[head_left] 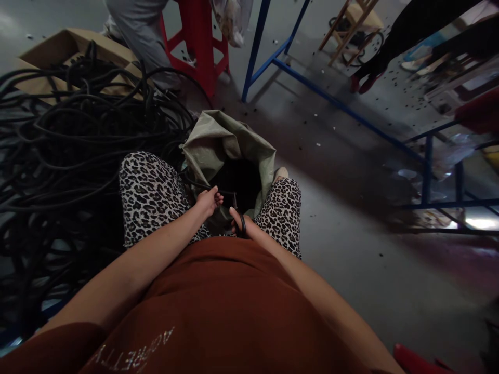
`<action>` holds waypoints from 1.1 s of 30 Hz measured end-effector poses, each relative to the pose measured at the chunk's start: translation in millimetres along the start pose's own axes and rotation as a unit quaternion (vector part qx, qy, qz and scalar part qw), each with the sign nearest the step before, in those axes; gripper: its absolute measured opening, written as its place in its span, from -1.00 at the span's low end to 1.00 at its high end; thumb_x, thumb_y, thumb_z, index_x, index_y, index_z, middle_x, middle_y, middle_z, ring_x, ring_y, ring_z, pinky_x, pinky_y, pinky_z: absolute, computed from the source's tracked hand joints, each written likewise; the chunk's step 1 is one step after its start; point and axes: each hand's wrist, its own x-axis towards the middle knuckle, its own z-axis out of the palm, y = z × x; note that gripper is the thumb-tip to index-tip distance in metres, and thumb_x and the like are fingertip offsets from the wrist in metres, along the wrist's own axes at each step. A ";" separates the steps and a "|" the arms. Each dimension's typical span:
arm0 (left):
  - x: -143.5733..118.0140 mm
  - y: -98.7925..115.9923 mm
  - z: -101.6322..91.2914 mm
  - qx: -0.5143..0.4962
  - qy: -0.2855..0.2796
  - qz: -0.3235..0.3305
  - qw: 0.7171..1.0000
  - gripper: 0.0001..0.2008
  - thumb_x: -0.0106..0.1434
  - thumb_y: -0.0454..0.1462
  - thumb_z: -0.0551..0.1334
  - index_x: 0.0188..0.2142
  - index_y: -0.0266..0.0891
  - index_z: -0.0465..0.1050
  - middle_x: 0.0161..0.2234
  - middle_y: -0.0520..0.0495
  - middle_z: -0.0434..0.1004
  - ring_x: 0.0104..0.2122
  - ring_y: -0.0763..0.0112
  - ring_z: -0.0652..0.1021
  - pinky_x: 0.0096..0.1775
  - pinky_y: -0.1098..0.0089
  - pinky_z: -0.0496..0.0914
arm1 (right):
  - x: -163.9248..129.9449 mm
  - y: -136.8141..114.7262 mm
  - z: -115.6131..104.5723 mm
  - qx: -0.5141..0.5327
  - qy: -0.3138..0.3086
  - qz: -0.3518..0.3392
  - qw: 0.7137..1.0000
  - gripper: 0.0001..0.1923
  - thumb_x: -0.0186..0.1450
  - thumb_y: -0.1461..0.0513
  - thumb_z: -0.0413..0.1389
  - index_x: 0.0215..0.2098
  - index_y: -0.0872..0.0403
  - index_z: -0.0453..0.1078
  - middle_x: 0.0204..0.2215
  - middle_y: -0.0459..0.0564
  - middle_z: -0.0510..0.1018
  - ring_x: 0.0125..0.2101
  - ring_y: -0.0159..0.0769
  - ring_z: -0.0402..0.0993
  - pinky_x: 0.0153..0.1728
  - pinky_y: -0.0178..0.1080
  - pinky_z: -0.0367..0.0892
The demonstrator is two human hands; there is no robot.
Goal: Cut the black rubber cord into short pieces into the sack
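My left hand (210, 201) pinches a thin black rubber cord (198, 184) that comes in from the left. A short end of the cord sticks out to the right of my fingers. In my right hand (244, 222) are scissors (243, 226) with dark looped handles, their blades pointing up beside the cord's end. Whether the blades touch the cord I cannot tell. Both hands are over the near rim of a grey-green woven sack (267, 156), which stands open between my knees. Its inside is dark, and what lies in it cannot be made out.
A large tangle of black cords (97, 135) fills the left side, partly over a cardboard box (89, 39). Beyond the sack are a red plastic stool (195, 47) and a blue metal frame (312, 85). Other people's legs show at the top. Small dark bits dot the floor.
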 end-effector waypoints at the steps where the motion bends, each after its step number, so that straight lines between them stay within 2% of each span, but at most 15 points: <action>1: -0.4 -0.4 -0.1 0.002 -0.003 0.001 1.000 -0.79 0.22 -0.30 0.23 -0.47 -0.26 0.21 -0.63 0.06 0.33 -0.65 0.53 0.43 -0.54 0.50 0.31 | 0.4 0.0 0.2 0.000 -0.002 0.002 1.000 -0.43 0.31 -0.16 -0.09 -0.46 0.17 0.32 -0.72 -0.05 0.34 -0.76 -0.40 0.28 -0.77 -0.39 0.19; 9: -0.6 -6.6 -0.2 0.017 -0.014 0.001 1.000 -0.80 0.24 -0.32 0.21 -0.45 -0.25 0.19 -0.63 0.06 0.34 -0.65 0.51 0.44 -0.54 0.48 0.34 | 4.2 1.7 1.1 0.004 -0.008 -0.008 1.000 -0.44 0.32 -0.15 -0.11 -0.44 0.17 0.31 -0.71 -0.06 0.34 -0.75 -0.39 0.30 -0.77 -0.38 0.20; 21: -6.9 -6.9 1.1 0.032 -0.019 -0.009 0.999 -0.82 0.24 -0.33 0.20 -0.45 -0.26 0.20 -0.63 0.05 0.34 -0.65 0.50 0.44 -0.54 0.48 0.33 | 2.9 0.1 0.0 0.010 0.015 -0.011 1.000 -0.44 0.32 -0.15 -0.10 -0.45 0.18 0.30 -0.73 -0.07 0.35 -0.78 -0.39 0.31 -0.77 -0.38 0.21; 27: -6.2 -8.8 1.3 0.036 -0.026 -0.013 0.999 -0.82 0.26 -0.34 0.18 -0.47 -0.28 0.22 -0.63 0.03 0.35 -0.66 0.51 0.44 -0.54 0.47 0.33 | 2.1 0.8 -0.5 0.013 0.029 -0.028 0.999 -0.43 0.29 -0.17 -0.07 -0.47 0.17 0.30 -0.77 -0.11 0.30 -0.81 -0.41 0.28 -0.80 -0.40 0.20; 33: -5.5 -8.6 1.1 0.032 -0.025 -0.015 0.999 -0.81 0.22 -0.32 0.23 -0.46 -0.27 0.22 -0.62 0.03 0.36 -0.65 0.50 0.44 -0.54 0.48 0.33 | 1.0 -0.6 -0.3 -0.005 0.047 -0.035 0.998 -0.47 0.30 -0.11 -0.03 -0.53 0.17 0.29 -0.80 -0.13 0.26 -0.85 -0.45 0.22 -0.84 -0.43 0.12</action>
